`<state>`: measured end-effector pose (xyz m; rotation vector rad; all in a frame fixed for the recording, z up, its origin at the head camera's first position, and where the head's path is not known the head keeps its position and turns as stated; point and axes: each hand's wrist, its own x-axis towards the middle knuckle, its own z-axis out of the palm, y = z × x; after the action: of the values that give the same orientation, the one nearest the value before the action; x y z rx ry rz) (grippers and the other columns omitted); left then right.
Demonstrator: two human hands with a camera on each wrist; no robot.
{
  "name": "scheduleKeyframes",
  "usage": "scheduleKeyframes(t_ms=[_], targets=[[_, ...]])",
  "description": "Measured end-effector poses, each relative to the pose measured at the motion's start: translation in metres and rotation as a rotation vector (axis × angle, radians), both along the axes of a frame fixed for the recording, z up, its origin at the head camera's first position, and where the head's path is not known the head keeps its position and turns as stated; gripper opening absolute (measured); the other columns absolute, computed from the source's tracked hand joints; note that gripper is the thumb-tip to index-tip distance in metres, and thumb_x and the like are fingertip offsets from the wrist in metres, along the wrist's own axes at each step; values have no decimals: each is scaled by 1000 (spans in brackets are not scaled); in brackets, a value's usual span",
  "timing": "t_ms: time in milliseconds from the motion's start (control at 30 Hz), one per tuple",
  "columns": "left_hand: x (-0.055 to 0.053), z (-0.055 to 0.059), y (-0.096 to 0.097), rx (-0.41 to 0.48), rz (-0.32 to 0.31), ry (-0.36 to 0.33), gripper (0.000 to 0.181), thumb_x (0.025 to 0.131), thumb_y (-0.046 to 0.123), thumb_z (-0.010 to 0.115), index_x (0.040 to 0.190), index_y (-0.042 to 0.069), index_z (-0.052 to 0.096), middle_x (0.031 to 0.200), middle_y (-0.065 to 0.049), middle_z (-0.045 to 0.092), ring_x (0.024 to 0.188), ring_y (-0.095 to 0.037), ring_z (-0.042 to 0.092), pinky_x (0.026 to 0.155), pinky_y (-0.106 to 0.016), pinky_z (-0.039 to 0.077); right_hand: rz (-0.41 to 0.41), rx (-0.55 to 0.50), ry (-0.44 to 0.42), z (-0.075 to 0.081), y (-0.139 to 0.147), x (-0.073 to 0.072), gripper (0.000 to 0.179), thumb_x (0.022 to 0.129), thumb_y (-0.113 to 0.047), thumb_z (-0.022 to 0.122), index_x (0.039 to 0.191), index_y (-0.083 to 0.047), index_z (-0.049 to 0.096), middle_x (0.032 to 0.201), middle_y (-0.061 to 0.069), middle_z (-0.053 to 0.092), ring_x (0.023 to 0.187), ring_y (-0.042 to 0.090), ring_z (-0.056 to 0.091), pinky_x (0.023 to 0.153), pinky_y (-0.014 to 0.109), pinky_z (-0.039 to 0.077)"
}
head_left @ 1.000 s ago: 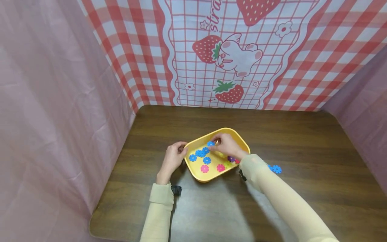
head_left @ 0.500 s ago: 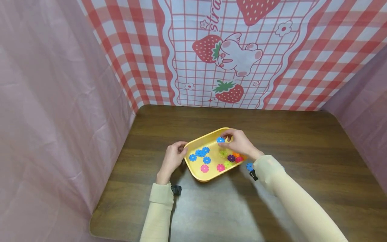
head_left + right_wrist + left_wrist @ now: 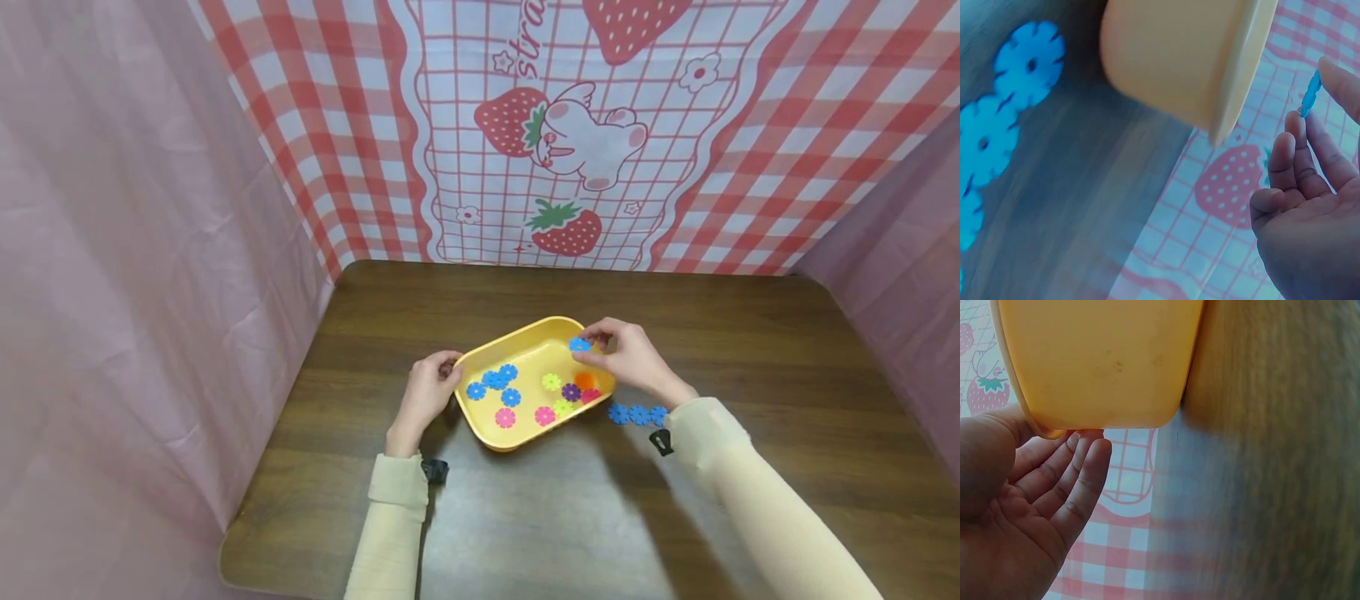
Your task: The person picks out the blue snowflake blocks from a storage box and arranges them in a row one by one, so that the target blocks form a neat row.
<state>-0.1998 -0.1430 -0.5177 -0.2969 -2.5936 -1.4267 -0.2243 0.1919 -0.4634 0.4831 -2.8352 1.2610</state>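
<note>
A yellow plastic tray (image 3: pixel 486 421) lies at a slant on the table, holding several notched snowflake discs. My left hand (image 3: pixel 429 393) grips its left rim, thumb over the edge and fingers outside, as the left wrist view shows with the tray's outer wall (image 3: pixel 1104 369). Between the thumb and fingers of my right hand (image 3: pixel 633 360) a blue snowflake disc (image 3: pixel 579 345) is pinched above the tray's right end. In the right wrist view this pinched disc (image 3: pixel 1311 94) appears edge-on. Blue discs (image 3: pixel 511 397) gather at the tray's left; pink, lime, purple and orange ones lie towards the right.
A row of joined blue discs (image 3: pixel 638 415) lies on the brown wooden table (image 3: pixel 525 517), right of the tray; the right cuff hides part of it. A checked strawberry cloth (image 3: pixel 375 150) hangs behind, with pink curtains (image 3: pixel 150 250) at both sides.
My right hand has moved right with the pinched blue disc, from over the tray's middle to its right end. More of the blue row shows. The left hand stays on the rim.
</note>
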Motion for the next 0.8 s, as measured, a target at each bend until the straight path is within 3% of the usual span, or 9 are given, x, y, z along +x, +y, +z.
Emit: scheduleKeyframes(t_ms=[467,800], targets=[[-2,-2,0,-13,4,0,18,92,6,69,107,-3,72,89,-13,71,77,-21,66,71,-35,57,-127,15,12,-6,55,23,36,84,-34,82,106,-8,71,92,6,65,85,22,53,66,23,46],[-2,-3,0,-14,6,-15,19,93,6,69,108,-3,72,91,-13,71,78,-21,67,72,-35,57,-168,26,56,-10,78,33,34,84,-35,81,106,-9,72,90,6,65,85,24,54,64,22,40]])
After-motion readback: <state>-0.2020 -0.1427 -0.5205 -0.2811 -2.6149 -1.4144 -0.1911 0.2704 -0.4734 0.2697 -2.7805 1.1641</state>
